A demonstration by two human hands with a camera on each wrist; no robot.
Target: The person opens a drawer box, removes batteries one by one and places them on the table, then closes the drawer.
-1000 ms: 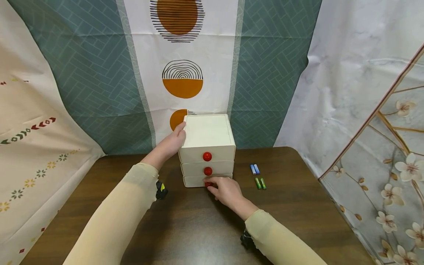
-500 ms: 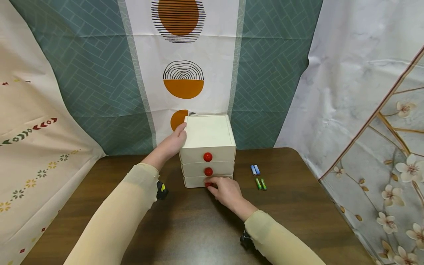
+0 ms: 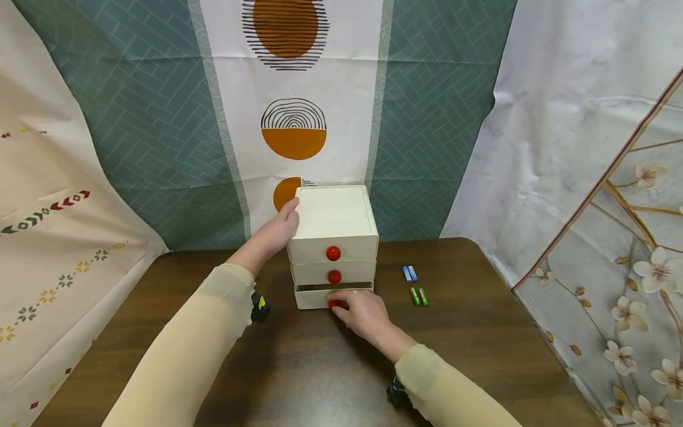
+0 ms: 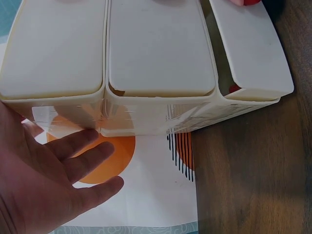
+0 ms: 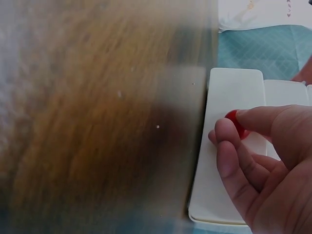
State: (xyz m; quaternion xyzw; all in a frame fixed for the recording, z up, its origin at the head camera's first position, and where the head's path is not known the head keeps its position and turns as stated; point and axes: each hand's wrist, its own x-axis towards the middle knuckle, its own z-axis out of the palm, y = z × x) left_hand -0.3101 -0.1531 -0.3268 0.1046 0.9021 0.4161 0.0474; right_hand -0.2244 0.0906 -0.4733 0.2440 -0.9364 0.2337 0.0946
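A white three-drawer cabinet (image 3: pixel 333 212) with round red knobs stands at the back of the wooden table. Its bottom drawer (image 3: pixel 308 300) is pulled out a little, leaving a dark gap behind its front. My right hand (image 3: pixel 365 313) pinches the bottom drawer's red knob (image 5: pixel 234 118) between thumb and fingers. Against the cabinet's left side, my left hand (image 3: pixel 281 229) rests near the top edge, its fingers spread and relaxed in the left wrist view. Through the drawer gap there, a small red spot (image 4: pixel 234 88) shows. The rest of the drawer's inside is hidden.
Two blue batteries (image 3: pixel 409 274) and two green batteries (image 3: pixel 418 296) lie on the table (image 3: pixel 480 332) to the right of the cabinet. A patterned cloth (image 3: pixel 293 77) hangs right behind it, with more cloths at both sides.
The bottom drawer has come forward slightly, with my right hand moving toward me on its knob. My left hand stays at the cabinet's side, and the batteries have not moved.
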